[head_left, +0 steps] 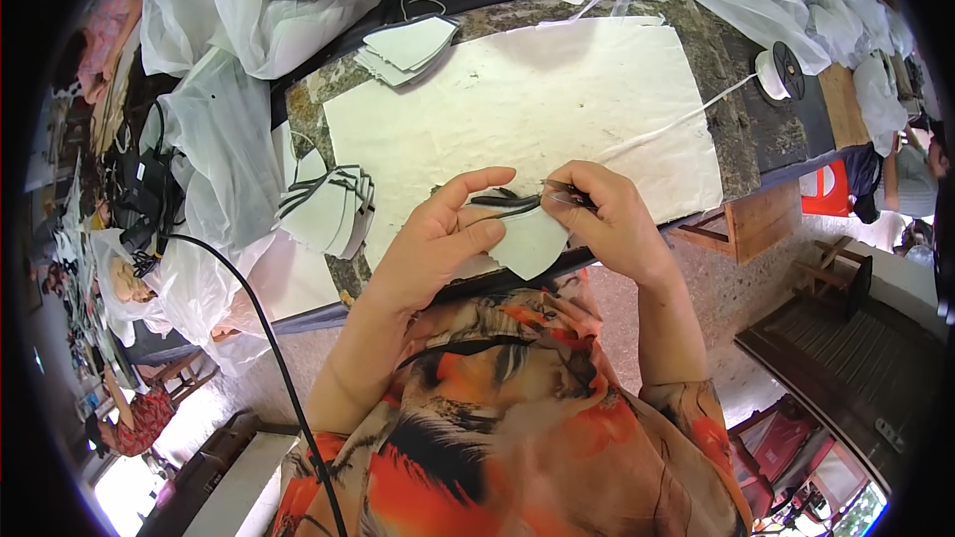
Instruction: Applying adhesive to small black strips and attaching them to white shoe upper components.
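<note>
Black-edged white piece was held at worktable's near side

The left hand [443,229] pinched the black-edged white piece [532,247] by thumb and fingers, near the front of a white sheet [517,99]. The right hand [612,209] gripped a dark metal tool [570,195] beside the black edging. Similar stacked pieces [328,214] lay leftward; a spool [776,75] stood far right.

The things are carried by a counter [731,129] with a dark, worn, blotched top. Its middle is covered by a white sheet [517,89]. Over the sheet's far left edge a pile of pale pieces [410,44] is laid; by its left edge a fanned stack of dark-edged pieces [330,214] is set. A spool [771,75] is placed at the right, and white tape [686,116] is stretched from it over the sheet. The far and left parts are heaped with translucent plastic [209,139].
</note>
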Action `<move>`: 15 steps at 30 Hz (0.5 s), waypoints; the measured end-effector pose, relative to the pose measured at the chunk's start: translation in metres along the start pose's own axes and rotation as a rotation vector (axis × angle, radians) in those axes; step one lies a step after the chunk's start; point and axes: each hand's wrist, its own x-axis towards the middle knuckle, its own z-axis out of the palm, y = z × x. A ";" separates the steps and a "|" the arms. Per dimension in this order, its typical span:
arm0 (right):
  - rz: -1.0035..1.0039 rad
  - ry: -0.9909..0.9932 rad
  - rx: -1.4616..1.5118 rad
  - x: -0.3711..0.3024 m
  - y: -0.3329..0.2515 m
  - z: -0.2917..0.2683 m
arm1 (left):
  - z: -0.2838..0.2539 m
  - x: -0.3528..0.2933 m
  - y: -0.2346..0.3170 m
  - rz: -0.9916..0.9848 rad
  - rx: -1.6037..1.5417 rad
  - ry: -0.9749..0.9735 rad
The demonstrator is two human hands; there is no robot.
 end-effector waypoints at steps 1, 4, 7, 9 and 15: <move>0.000 -0.004 0.000 0.000 0.001 0.001 | -0.004 -0.002 0.001 -0.021 -0.036 -0.062; -0.069 -0.003 -0.009 -0.001 0.004 0.006 | -0.011 -0.008 0.012 -0.056 -0.118 -0.203; -0.120 0.025 -0.061 0.000 0.004 0.008 | -0.019 -0.011 0.016 -0.044 -0.200 -0.282; -0.104 0.052 -0.049 -0.001 0.002 0.008 | -0.022 -0.013 0.015 -0.010 -0.243 -0.285; -0.138 0.076 -0.040 0.002 -0.001 0.019 | -0.016 -0.021 0.013 0.086 -0.080 -0.042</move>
